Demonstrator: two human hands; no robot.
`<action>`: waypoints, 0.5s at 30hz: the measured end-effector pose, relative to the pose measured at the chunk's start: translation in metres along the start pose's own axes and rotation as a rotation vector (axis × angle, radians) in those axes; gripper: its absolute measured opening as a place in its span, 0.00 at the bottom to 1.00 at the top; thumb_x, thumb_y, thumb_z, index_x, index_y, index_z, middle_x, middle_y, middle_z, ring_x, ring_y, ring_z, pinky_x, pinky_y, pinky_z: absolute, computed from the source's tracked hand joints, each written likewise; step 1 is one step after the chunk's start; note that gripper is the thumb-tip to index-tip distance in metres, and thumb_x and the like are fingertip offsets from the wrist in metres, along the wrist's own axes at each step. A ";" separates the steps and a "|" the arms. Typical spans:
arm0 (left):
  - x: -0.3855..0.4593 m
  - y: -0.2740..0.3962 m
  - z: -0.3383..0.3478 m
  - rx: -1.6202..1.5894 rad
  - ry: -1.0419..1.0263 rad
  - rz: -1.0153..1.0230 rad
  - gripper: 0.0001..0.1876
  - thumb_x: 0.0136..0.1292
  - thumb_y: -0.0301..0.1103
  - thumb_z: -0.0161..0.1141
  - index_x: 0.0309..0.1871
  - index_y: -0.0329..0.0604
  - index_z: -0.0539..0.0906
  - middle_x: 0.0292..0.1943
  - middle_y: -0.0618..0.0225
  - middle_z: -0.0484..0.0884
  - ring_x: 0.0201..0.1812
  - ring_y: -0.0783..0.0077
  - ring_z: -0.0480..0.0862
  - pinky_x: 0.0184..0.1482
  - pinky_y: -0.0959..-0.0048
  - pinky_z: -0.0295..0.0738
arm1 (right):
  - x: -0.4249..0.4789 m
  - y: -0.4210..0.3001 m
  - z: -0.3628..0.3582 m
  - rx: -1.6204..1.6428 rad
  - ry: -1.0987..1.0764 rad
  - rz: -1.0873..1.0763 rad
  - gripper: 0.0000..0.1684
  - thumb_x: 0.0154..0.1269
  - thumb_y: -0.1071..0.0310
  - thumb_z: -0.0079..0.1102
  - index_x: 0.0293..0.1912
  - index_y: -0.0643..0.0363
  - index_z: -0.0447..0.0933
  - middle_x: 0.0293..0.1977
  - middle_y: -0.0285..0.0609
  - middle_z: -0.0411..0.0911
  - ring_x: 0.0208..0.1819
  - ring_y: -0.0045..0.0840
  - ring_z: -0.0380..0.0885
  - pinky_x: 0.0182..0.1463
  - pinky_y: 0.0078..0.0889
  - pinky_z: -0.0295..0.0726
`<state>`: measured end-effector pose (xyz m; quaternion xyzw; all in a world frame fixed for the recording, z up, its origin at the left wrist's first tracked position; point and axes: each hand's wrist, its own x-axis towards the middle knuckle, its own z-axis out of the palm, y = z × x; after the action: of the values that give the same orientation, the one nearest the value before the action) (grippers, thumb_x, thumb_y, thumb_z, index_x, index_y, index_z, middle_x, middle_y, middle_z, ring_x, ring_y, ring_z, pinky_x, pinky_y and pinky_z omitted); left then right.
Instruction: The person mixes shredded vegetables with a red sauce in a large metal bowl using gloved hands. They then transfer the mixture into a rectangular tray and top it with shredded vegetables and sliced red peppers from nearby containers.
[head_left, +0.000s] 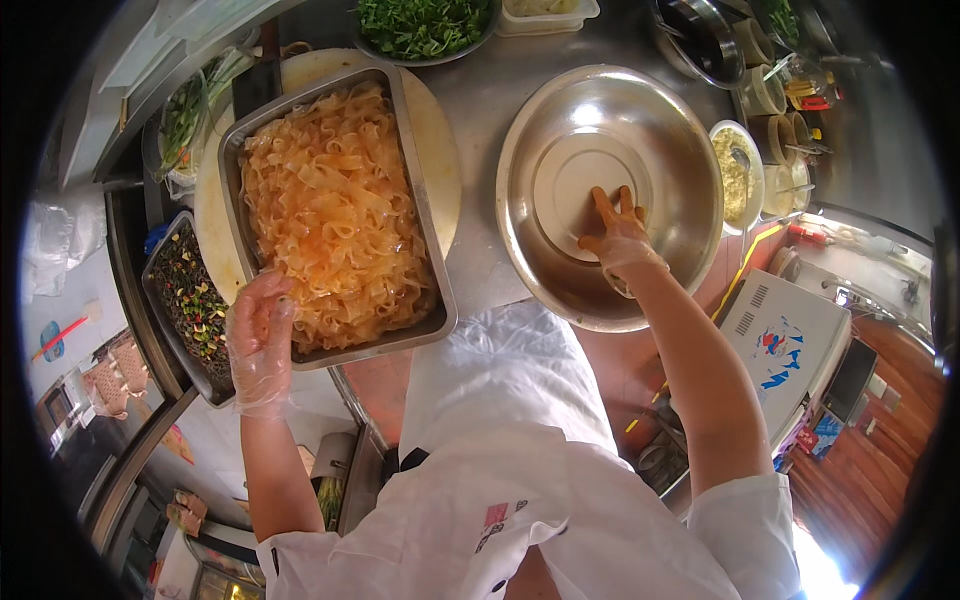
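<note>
A deep metal tray (442, 300) filled with wide, glossy, orange-tinted noodles (337, 217) rests on a round cutting board (442, 165). My left hand (262, 330), in a clear plastic glove, is at the tray's near left rim. Its fingers curl towards the noodles; whether they grip the rim is unclear. On my right is a large, wide stainless-steel bowl (525, 135). My right hand (619, 232), with clear plastic around palm and wrist, reaches down into it, fingers spread and holding nothing. No food shows inside the bowl.
Left of the board stands a tray of dark noodles (187, 300) with chopped toppings. A bowl of chopped green herbs (424, 30) and a white plastic container (547, 19) stand at the back. Right of the steel bowl are a white bowl of minced food (735, 172) and several seasoning containers (776, 135).
</note>
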<state>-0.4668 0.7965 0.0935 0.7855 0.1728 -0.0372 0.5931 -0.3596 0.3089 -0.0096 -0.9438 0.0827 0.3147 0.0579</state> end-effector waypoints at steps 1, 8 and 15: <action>0.001 0.000 0.001 -0.004 -0.001 0.003 0.17 0.75 0.24 0.63 0.64 0.38 0.79 0.61 0.64 0.81 0.60 0.72 0.82 0.66 0.70 0.76 | -0.001 0.000 0.000 -0.010 -0.002 -0.001 0.57 0.56 0.56 0.76 0.81 0.33 0.57 0.83 0.59 0.44 0.77 0.64 0.55 0.79 0.52 0.67; 0.013 0.006 0.000 0.178 -0.125 0.169 0.19 0.76 0.28 0.63 0.67 0.41 0.78 0.61 0.64 0.82 0.60 0.70 0.82 0.63 0.72 0.75 | -0.007 0.004 0.005 -0.017 -0.010 -0.015 0.54 0.60 0.54 0.74 0.81 0.32 0.55 0.82 0.58 0.44 0.77 0.71 0.53 0.79 0.57 0.66; 0.055 0.099 0.011 0.731 -0.169 0.502 0.30 0.70 0.40 0.67 0.73 0.42 0.74 0.72 0.51 0.74 0.76 0.43 0.67 0.77 0.51 0.62 | 0.004 0.010 0.015 -0.094 0.023 -0.043 0.61 0.54 0.48 0.79 0.81 0.37 0.54 0.81 0.63 0.42 0.73 0.74 0.59 0.73 0.58 0.73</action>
<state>-0.3821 0.7746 0.1668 0.9552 -0.0964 -0.0148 0.2794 -0.3676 0.3007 -0.0244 -0.9506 0.0481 0.3062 0.0194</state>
